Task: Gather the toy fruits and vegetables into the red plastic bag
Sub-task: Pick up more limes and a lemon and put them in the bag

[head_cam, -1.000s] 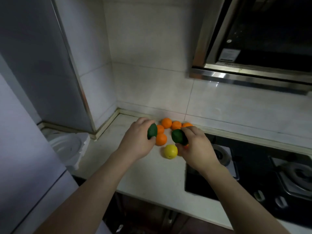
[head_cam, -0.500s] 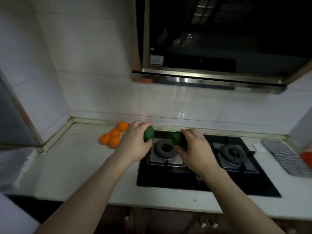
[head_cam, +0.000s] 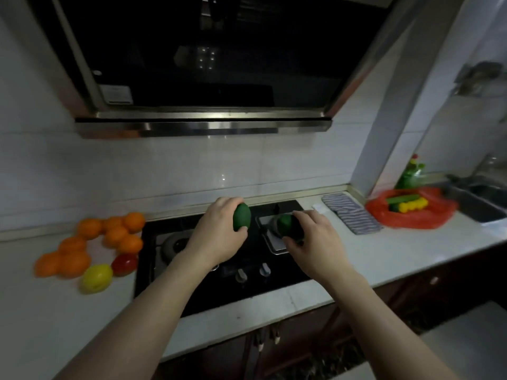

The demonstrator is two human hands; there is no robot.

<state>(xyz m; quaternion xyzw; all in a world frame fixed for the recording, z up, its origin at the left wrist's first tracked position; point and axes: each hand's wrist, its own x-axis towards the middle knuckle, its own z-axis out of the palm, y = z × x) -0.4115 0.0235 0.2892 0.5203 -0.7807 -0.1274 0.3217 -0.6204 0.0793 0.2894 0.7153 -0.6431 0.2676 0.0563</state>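
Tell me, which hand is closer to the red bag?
The right hand. It holds a green toy over the stove, just a striped cloth away from the red bag. The left hand, holding the other green toy, is farther left.

Dim kitchen: white tiled wall (head_cam: 164, 165), range hood (head_cam: 203, 78), countertop (head_cam: 411, 242).

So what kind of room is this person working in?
A home kitchen, most likely. A gas hob is set into the counter, a range hood hangs above it, and a sink sits at the far right.
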